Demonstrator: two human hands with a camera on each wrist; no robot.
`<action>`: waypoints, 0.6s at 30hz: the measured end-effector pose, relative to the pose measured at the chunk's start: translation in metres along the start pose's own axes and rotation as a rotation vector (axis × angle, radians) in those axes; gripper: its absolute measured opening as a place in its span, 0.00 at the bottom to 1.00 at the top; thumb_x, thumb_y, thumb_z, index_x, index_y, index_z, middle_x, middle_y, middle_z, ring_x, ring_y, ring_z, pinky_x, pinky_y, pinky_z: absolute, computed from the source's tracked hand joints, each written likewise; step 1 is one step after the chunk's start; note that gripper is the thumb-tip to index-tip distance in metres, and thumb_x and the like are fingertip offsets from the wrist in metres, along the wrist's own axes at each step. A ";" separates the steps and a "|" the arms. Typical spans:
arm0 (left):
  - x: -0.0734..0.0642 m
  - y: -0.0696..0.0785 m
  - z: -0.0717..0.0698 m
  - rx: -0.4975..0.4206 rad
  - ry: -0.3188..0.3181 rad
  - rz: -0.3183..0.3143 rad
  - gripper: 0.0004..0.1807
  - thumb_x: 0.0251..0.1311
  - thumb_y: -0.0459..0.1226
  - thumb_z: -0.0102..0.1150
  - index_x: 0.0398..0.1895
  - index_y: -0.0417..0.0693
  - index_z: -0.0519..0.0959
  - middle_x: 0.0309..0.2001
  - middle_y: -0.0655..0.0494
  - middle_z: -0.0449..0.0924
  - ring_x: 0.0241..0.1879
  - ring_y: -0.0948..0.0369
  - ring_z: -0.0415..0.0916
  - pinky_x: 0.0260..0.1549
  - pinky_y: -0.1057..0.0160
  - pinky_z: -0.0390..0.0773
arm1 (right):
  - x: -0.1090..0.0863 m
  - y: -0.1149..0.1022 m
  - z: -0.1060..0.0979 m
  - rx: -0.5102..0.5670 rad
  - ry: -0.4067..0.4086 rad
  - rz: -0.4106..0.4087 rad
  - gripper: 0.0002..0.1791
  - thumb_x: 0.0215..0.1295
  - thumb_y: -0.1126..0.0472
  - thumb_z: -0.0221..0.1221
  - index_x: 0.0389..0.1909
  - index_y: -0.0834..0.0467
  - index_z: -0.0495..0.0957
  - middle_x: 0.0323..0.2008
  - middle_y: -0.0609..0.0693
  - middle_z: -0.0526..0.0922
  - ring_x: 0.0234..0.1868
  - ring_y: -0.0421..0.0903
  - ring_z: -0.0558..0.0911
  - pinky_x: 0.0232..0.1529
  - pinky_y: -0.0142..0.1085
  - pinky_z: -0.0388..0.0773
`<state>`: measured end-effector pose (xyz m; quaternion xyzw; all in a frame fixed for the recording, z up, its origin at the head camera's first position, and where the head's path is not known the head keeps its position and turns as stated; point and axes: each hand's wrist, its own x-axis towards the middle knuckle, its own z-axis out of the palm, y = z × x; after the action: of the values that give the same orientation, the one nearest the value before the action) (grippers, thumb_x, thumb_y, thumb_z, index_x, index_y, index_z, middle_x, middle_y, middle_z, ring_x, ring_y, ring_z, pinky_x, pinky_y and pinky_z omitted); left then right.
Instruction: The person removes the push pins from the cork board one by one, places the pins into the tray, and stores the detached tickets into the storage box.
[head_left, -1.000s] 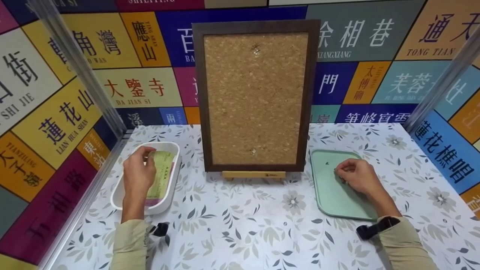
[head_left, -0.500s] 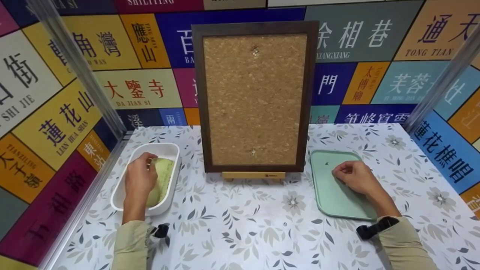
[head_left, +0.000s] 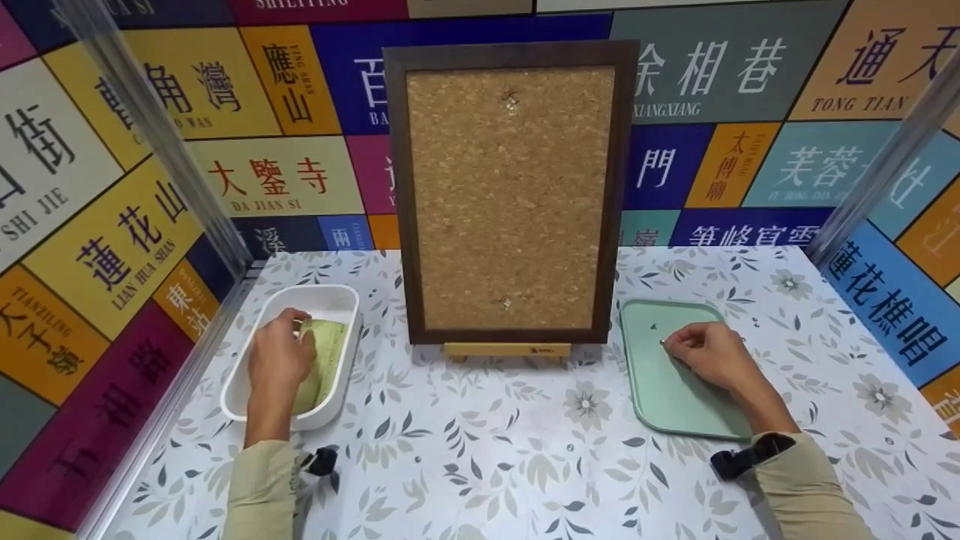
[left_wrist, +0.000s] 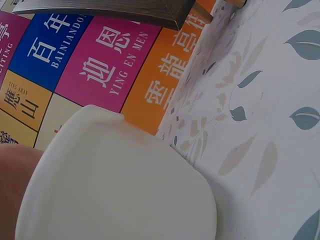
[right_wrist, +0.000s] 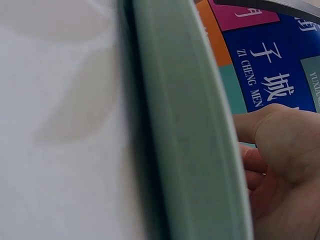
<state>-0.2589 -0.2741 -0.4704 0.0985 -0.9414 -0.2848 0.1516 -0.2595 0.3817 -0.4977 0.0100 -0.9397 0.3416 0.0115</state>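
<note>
My left hand (head_left: 280, 356) reaches into a white plastic tub (head_left: 350, 358) and pinches a yellow-green printed paper slip (head_left: 325, 352), which bows up off the tub's bottom. In the left wrist view the tub's outer wall (left_wrist: 125, 185) hides nearly all of the hand. Over a pale green tray (head_left: 660, 401), my right hand (head_left: 711, 352) pinches a tiny shiny pushpin (head_left: 663, 343) between thumb and forefinger. Its other fingers curl inward. The right wrist view has the tray's side (right_wrist: 187, 125) covering the fingertips. A small dark speck-like thing (head_left: 654, 327) lies on the tray beyond.
Between the hands, a dark-framed corkboard (head_left: 510, 202) leans upright on a wooden stand (head_left: 508, 349). Two clear pushpins stick in it, an upper pin (head_left: 512, 103) and a lower pin (head_left: 506, 304). A floral cloth (head_left: 480, 450) covers the table; printed panels (head_left: 274, 176) rise around it.
The left hand has drawn the slip's far edge nearer and bent it up, from lying flat. The right fingertips have shifted slightly left, and a shiny pushpin now shows at their tips.
</note>
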 end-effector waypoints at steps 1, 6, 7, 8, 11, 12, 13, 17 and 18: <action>0.000 0.001 0.000 0.000 0.003 0.001 0.17 0.71 0.34 0.57 0.60 0.42 0.83 0.56 0.38 0.89 0.58 0.37 0.84 0.53 0.37 0.80 | 0.000 0.000 0.000 -0.002 0.002 0.003 0.10 0.73 0.57 0.68 0.43 0.59 0.91 0.37 0.53 0.92 0.33 0.37 0.82 0.36 0.29 0.75; -0.001 0.005 -0.001 -0.007 0.027 0.017 0.17 0.72 0.36 0.58 0.59 0.42 0.84 0.57 0.37 0.87 0.59 0.36 0.83 0.56 0.37 0.79 | -0.001 -0.001 -0.002 -0.006 0.010 0.013 0.09 0.71 0.57 0.69 0.43 0.59 0.91 0.37 0.53 0.93 0.34 0.37 0.83 0.37 0.29 0.75; -0.001 0.006 -0.001 -0.008 0.033 0.022 0.17 0.72 0.36 0.58 0.59 0.41 0.84 0.57 0.36 0.87 0.59 0.36 0.83 0.57 0.37 0.79 | -0.001 -0.001 -0.002 -0.009 0.015 0.014 0.09 0.71 0.57 0.69 0.42 0.58 0.91 0.37 0.53 0.93 0.34 0.37 0.83 0.36 0.29 0.75; -0.001 0.007 -0.001 -0.009 0.041 0.028 0.17 0.72 0.36 0.58 0.59 0.41 0.84 0.57 0.36 0.87 0.59 0.36 0.82 0.57 0.37 0.78 | -0.001 -0.001 -0.002 -0.009 0.020 0.015 0.09 0.71 0.57 0.68 0.42 0.59 0.91 0.37 0.53 0.93 0.34 0.38 0.82 0.36 0.30 0.75; -0.002 0.012 0.001 -0.019 0.072 0.052 0.16 0.71 0.36 0.60 0.58 0.42 0.85 0.57 0.37 0.86 0.58 0.37 0.83 0.57 0.37 0.78 | -0.001 0.000 -0.003 0.003 0.034 0.016 0.10 0.73 0.57 0.67 0.43 0.60 0.90 0.37 0.54 0.92 0.32 0.37 0.82 0.34 0.31 0.76; -0.002 0.014 0.002 -0.025 0.085 0.066 0.16 0.71 0.35 0.60 0.58 0.42 0.85 0.56 0.37 0.87 0.58 0.37 0.83 0.57 0.37 0.79 | -0.001 -0.001 -0.003 0.015 0.040 0.014 0.10 0.74 0.57 0.66 0.44 0.60 0.90 0.37 0.55 0.92 0.31 0.37 0.82 0.33 0.31 0.77; -0.002 0.017 0.003 -0.033 0.098 0.081 0.16 0.71 0.35 0.60 0.58 0.42 0.85 0.56 0.38 0.87 0.58 0.38 0.83 0.57 0.38 0.79 | -0.001 -0.002 -0.003 0.027 0.050 0.007 0.10 0.75 0.58 0.65 0.45 0.61 0.89 0.37 0.56 0.92 0.31 0.37 0.83 0.33 0.30 0.77; -0.002 0.030 0.009 -0.045 0.147 0.158 0.15 0.72 0.37 0.62 0.58 0.44 0.86 0.56 0.41 0.88 0.58 0.39 0.84 0.58 0.39 0.79 | -0.001 -0.007 -0.005 0.044 0.130 -0.066 0.12 0.77 0.61 0.62 0.52 0.63 0.87 0.43 0.60 0.91 0.37 0.43 0.87 0.36 0.26 0.78; -0.002 0.034 0.010 -0.043 0.158 0.175 0.15 0.73 0.38 0.62 0.58 0.44 0.86 0.57 0.41 0.88 0.59 0.40 0.83 0.59 0.39 0.79 | -0.001 -0.010 -0.006 0.039 0.154 -0.088 0.13 0.77 0.61 0.61 0.54 0.62 0.86 0.45 0.61 0.91 0.40 0.46 0.88 0.38 0.27 0.79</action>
<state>-0.2641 -0.2411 -0.4595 0.0347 -0.9252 -0.2819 0.2515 -0.2580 0.3777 -0.4870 0.0253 -0.9279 0.3588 0.0983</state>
